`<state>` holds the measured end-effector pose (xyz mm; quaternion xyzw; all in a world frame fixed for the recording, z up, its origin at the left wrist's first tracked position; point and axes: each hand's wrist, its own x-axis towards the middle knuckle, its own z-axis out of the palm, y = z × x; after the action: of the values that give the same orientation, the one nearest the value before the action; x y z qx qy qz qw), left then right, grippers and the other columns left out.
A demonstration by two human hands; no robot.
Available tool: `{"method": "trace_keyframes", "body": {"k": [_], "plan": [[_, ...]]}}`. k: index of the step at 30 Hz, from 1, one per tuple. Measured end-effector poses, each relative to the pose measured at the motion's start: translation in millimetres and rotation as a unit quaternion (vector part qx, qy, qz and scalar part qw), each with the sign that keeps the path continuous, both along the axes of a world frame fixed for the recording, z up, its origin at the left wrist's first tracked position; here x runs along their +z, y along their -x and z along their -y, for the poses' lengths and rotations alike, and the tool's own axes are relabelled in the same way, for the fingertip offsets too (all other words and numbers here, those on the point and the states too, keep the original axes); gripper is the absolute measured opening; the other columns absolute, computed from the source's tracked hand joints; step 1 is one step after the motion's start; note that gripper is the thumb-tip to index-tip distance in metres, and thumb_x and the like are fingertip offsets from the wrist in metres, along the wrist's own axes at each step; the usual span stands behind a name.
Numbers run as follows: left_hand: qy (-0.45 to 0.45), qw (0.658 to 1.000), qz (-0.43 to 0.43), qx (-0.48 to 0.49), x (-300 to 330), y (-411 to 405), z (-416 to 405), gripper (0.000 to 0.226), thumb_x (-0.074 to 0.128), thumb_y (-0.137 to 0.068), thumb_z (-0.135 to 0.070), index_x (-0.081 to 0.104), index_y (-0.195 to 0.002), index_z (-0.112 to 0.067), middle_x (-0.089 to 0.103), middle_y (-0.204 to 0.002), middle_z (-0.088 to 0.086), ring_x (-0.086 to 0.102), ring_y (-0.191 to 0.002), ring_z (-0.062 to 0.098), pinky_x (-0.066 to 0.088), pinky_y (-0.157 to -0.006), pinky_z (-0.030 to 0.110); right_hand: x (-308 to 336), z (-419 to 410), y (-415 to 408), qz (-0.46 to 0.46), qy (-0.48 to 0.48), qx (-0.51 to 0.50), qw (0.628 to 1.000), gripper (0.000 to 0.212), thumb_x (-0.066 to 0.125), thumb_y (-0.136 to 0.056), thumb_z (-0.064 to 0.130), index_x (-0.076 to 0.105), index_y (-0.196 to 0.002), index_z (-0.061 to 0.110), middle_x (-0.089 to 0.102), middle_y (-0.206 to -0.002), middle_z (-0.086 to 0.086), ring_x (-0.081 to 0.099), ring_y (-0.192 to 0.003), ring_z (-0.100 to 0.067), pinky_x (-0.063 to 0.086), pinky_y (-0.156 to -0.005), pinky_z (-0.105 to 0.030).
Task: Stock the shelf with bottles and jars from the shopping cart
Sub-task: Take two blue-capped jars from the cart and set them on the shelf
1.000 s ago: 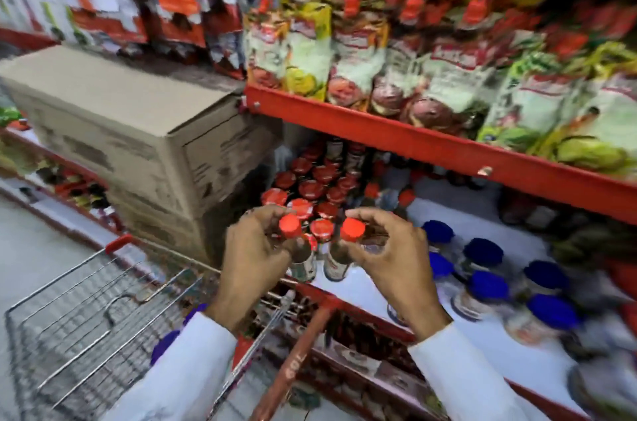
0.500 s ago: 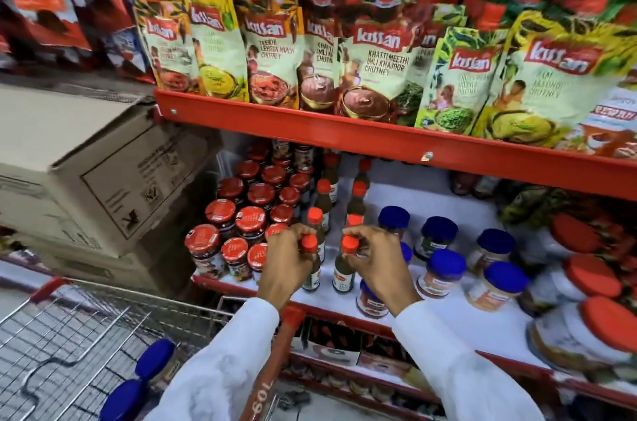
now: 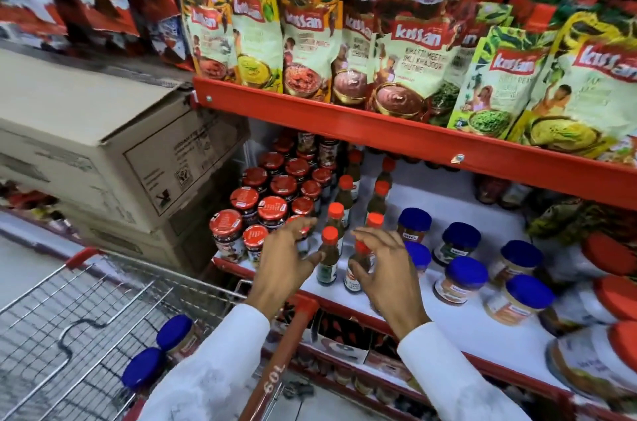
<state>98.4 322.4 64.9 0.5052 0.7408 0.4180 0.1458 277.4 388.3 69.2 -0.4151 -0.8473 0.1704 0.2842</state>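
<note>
Two small dark bottles with red caps stand upright at the front of the white shelf [image 3: 458,320]: the left bottle [image 3: 328,263] and the right bottle [image 3: 356,274]. My left hand [image 3: 287,257] hovers beside the left bottle with fingers spread, its thumb close to the glass. My right hand [image 3: 387,267] is open just right of the right bottle, fingers loose around it. Behind them runs a row of the same bottles [image 3: 344,194]. In the wire shopping cart [image 3: 79,327] lie two blue-lidded jars [image 3: 175,334].
Red-lidded jars [image 3: 272,210] crowd the shelf's left part, blue-lidded jars [image 3: 465,277] the right. A red shelf edge [image 3: 396,131] with sauce pouches [image 3: 406,65] hangs above. Stacked cardboard boxes [image 3: 113,151] stand left. The cart's red handle [image 3: 279,362] lies between my arms.
Both hands gripped the two bottles by their caps and set them on the shelf's front. Now the fingers have let go and spread apart beside the standing bottles.
</note>
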Motion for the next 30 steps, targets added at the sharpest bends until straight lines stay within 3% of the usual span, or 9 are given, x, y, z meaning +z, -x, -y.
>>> {"method": "trace_keyframes", "body": {"k": [6,10,13,15,17,19,23,27,30], "plan": [[-0.057,0.986,0.053,0.149,-4,37,106,0.039,0.083,-0.073,-0.018,0.069,-0.107,-0.032,0.075,-0.089,-0.009,0.07,-0.076,0.0,0.058,-0.073,0.022,3,42,39,-0.084,0.06,0.147,0.984,0.045,0.077,-0.077,0.006,0.069,-0.117,0.024,0.067,-0.12,0.01,0.057,-0.114,-0.005,0.038,-0.104,-0.014],[-0.032,0.962,0.077,0.26,-27,61,180,0.038,0.085,-0.071,-0.018,0.066,-0.094,-0.042,0.07,-0.084,-0.019,0.065,-0.074,-0.011,0.054,-0.065,0.016,-10,69,87,-0.056,0.126,0.235,0.962,0.042,0.078,-0.076,0.006,0.072,-0.112,0.025,0.066,-0.114,0.015,0.059,-0.105,0.002,0.036,-0.095,0.001],[0.02,0.94,0.105,0.323,-56,79,229,0.033,0.084,-0.073,-0.017,0.07,-0.102,-0.025,0.074,-0.091,-0.005,0.07,-0.078,0.009,0.058,-0.072,0.031,-32,90,132,-0.016,0.179,0.307,0.935,0.044,0.077,-0.073,0.002,0.072,-0.114,0.018,0.072,-0.114,0.004,0.066,-0.106,-0.009,0.048,-0.097,-0.016],[0.05,0.927,0.126,0.349,-75,90,251,0.033,0.085,-0.072,-0.014,0.069,-0.101,-0.019,0.073,-0.094,-0.002,0.069,-0.081,0.019,0.056,-0.072,0.025,-49,101,163,0.022,0.216,0.339,0.915,0.048,0.078,-0.073,0.001,0.069,-0.119,0.012,0.072,-0.118,-0.004,0.067,-0.108,-0.017,0.051,-0.098,-0.028],[0.076,0.909,0.152,0.382,-93,101,265,0.034,0.086,-0.07,-0.011,0.069,-0.1,-0.014,0.074,-0.099,0.004,0.068,-0.081,0.02,0.053,-0.07,0.017,-69,113,195,0.079,0.235,0.357,0.901,0.054,0.08,-0.074,0.003,0.063,-0.125,0.009,0.069,-0.123,-0.009,0.065,-0.114,-0.022,0.048,-0.1,-0.026],[0.111,0.891,0.18,0.401,-113,111,269,0.045,0.086,-0.07,-0.014,0.068,-0.11,-0.007,0.073,-0.107,0.012,0.068,-0.088,0.026,0.053,-0.075,0.028,-89,121,224,0.132,0.242,0.367,0.889,0.06,0.08,-0.074,0.005,0.057,-0.13,0.005,0.068,-0.126,-0.014,0.064,-0.116,-0.026,0.044,-0.097,-0.024],[0.156,0.872,0.217,0.41,-147,122,259,0.062,0.085,-0.069,-0.021,0.059,-0.123,-0.005,0.069,-0.12,0.018,0.066,-0.106,0.033,0.051,-0.088,0.034,-130,129,265,0.192,0.273,0.343,0.878,0.058,0.082,-0.073,0.011,0.058,-0.125,0.004,0.071,-0.119,-0.018,0.067,-0.109,-0.032,0.051,-0.09,-0.035],[0.111,0.871,0.208,0.431,-165,118,240,0.06,0.087,-0.065,-0.026,0.061,-0.114,-0.003,0.071,-0.105,0.018,0.066,-0.096,0.033,0.038,-0.069,0.021,-160,131,276,0.186,0.305,0.318,0.878,0.065,0.08,-0.069,0.0,0.055,-0.129,0.004,0.068,-0.123,-0.019,0.064,-0.116,-0.034,0.05,-0.101,-0.042],[0.119,0.868,0.193,0.442,-176,114,235,0.061,0.084,-0.068,-0.029,0.056,-0.117,-0.008,0.062,-0.109,0.018,0.059,-0.095,0.034,0.041,-0.075,0.027,-170,131,279,0.179,0.293,0.302,0.889,0.073,0.086,-0.064,0.008,0.057,-0.131,0.011,0.065,-0.128,-0.016,0.062,-0.118,-0.033,0.049,-0.102,-0.046]]}}
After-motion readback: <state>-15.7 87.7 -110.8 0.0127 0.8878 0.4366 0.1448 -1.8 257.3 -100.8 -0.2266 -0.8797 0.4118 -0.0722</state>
